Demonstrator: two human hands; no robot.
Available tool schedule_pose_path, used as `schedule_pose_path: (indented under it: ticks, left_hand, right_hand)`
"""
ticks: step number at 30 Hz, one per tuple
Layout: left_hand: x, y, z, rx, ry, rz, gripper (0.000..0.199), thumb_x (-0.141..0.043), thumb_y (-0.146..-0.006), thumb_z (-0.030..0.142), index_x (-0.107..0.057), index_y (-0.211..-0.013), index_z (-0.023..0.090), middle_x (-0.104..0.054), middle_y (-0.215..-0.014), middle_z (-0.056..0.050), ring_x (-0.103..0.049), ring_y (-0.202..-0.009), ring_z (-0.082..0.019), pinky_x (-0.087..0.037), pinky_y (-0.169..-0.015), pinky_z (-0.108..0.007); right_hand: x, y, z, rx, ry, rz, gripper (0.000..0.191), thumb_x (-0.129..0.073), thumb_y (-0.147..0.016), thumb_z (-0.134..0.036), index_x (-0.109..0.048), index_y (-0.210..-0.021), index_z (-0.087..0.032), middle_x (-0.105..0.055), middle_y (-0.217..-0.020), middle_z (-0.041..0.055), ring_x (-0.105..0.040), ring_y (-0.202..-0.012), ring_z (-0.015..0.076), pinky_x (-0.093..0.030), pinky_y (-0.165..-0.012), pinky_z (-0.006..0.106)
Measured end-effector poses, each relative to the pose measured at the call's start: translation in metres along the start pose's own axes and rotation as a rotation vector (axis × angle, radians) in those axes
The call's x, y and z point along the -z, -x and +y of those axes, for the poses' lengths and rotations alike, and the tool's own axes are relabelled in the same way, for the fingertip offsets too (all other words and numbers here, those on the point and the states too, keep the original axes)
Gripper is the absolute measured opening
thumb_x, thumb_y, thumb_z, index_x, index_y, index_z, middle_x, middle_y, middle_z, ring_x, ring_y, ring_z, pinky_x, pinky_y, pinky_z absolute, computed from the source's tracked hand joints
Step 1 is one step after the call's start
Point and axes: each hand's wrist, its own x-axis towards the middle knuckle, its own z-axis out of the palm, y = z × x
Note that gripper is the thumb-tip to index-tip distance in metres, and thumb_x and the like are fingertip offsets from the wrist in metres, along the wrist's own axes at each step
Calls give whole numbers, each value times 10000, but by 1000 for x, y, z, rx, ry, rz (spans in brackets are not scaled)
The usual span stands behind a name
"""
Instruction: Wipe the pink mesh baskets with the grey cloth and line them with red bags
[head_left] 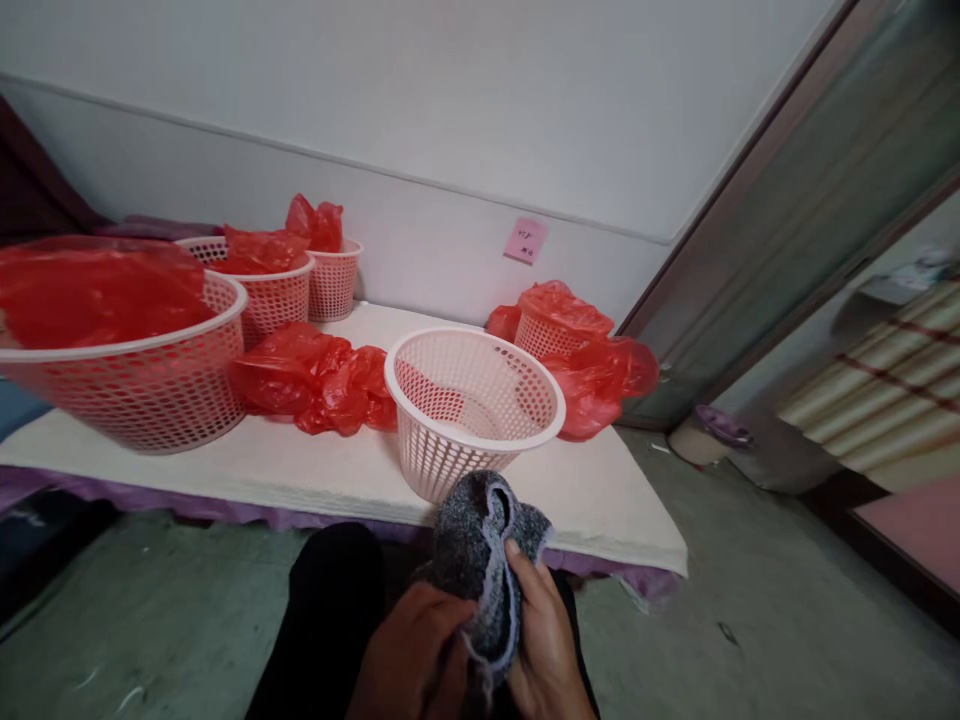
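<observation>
A dark grey speckled knitted piece [465, 535] with a pale lilac edge is held above my lap, in front of the pink basket. My left hand [416, 645] pinches its lilac edge from the lower left, where loose threads hang. My right hand [544, 630] grips the right side, thumb on top near the edge. Just beyond the fabric stands a pale pink perforated basket [442, 455], with nothing seen inside it.
The baskets stand on a white padded table [330, 475]. A large basket [165, 400] with red plastic is at the left, smaller ones behind it. Red bags [322, 375] flank the middle basket. A pink note [526, 241] is on the wall, a bin [701, 440] at right.
</observation>
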Motion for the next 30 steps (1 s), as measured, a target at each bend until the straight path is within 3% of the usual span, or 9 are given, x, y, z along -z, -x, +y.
schedule_pose_path:
  ticks: [3,6,11,15,18,22,25,27,30]
  left_hand:
    - [-1,3,-5,-108,-38,-42,225,-506,-817,84,-553,-1012,185,-629,-778,-43,-620,-671,-130,-533,-595,-215]
    - [-2,12,-15,-107,-67,-57,252,-496,-817,71,-531,-1038,186,-627,-809,-52,-624,-702,-135,-541,-624,-233]
    - [0,32,-30,-43,-133,-70,501,-700,-721,297,-474,-1154,188,-640,-927,-69,-648,-807,-185,-560,-689,-282]
    - [-5,42,-30,41,-230,58,222,-601,-742,162,-549,-950,222,-643,-788,-27,-638,-703,-180,-528,-638,-279]
    - [-3,45,-23,389,84,37,89,-547,-738,153,-557,-783,229,-601,-691,8,-581,-626,-155,-471,-585,-251]
    - [15,47,-13,824,881,172,140,-571,-728,280,-618,-845,218,-613,-685,19,-568,-638,-161,-454,-599,-263]
    - [31,48,-8,966,1207,297,230,-624,-676,238,-642,-904,212,-638,-695,31,-578,-632,-149,-443,-587,-250]
    - [38,48,-3,1002,1257,352,302,-618,-639,162,-650,-937,203,-656,-711,35,-586,-635,-139,-439,-595,-238]
    - [40,43,6,1022,1252,310,359,-603,-599,86,-665,-938,187,-678,-716,27,-589,-601,-136,-431,-565,-232]
  right_hand:
    - [-11,1,6,21,1,5,356,-802,-637,-286,-617,-924,-188,-745,-908,55,-694,-812,219,-535,-759,363]
    - [-19,2,13,22,18,6,364,-796,-638,-296,-608,-930,-188,-747,-886,54,-696,-791,222,-537,-745,371]
    - [-28,3,24,15,73,-8,387,-795,-631,-309,-611,-949,-188,-745,-872,46,-694,-771,219,-538,-747,374]
    - [-29,9,32,-7,114,-75,372,-770,-687,-322,-620,-1004,-199,-738,-915,33,-687,-790,196,-529,-783,354]
    - [-26,14,35,-53,144,-135,365,-762,-710,-335,-631,-1025,-207,-727,-994,33,-675,-884,204,-520,-810,341]
    - [-14,19,30,-67,160,-108,395,-810,-640,-332,-651,-979,-210,-726,-1015,27,-660,-962,227,-516,-819,334]
    - [-3,21,20,-58,144,-83,454,-831,-604,-322,-650,-1004,-208,-732,-1007,29,-664,-964,229,-514,-822,330]
    - [4,23,12,-44,133,-25,510,-846,-575,-308,-644,-1034,-216,-735,-1004,20,-669,-957,221,-515,-822,320]
    - [13,26,2,-31,126,-6,544,-843,-575,-312,-640,-1072,-223,-738,-998,15,-676,-941,218,-519,-816,322]
